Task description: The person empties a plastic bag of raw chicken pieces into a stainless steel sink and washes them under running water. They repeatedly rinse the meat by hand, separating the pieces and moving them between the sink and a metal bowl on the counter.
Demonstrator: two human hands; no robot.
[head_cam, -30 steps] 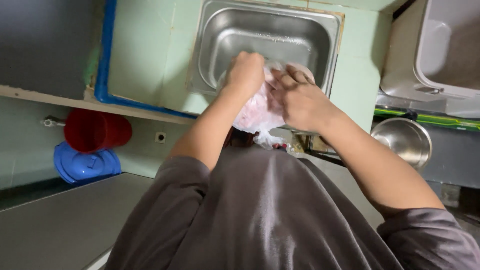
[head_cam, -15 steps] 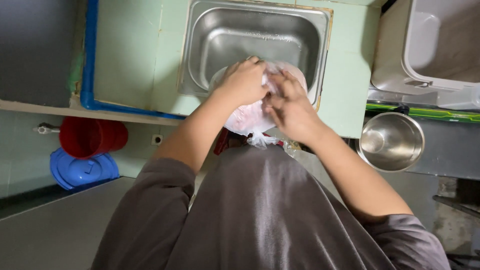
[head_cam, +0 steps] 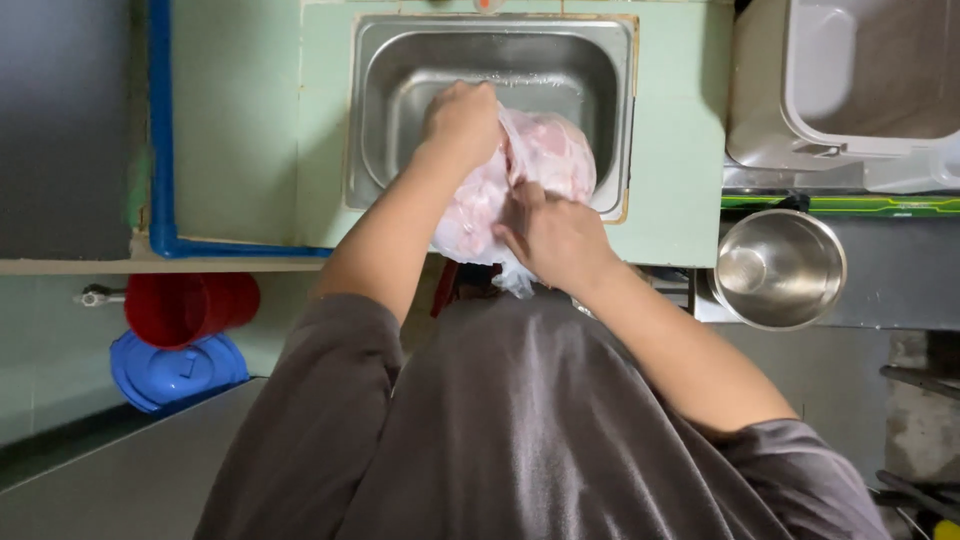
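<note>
A pale green tiled counter (head_cam: 250,140) runs across the top, smooth and flat, edged at the left by a blue strip; set into it is a rectangular steel sink (head_cam: 400,110) with rounded corners, dull and shiny in patches, with nothing else seen inside it; to the right stands a grey plastic tub (head_cam: 760,110), cut off by the frame edge, its contents hard to make out; below it sits a round steel bowl (head_cam: 780,268), polished and bare inside; low at the left a red bucket (head_cam: 185,305) lies over a blue lid (head_cam: 175,370). A thin clear plastic bag (head_cam: 545,150) of pink raw meat, lumpy and glistening, is held over the sink's near right rim; the left hand (head_cam: 462,122) grips its top, fingers curled; the right hand (head_cam: 555,240) clutches its lower side, fingertips hidden in the folds.
</note>
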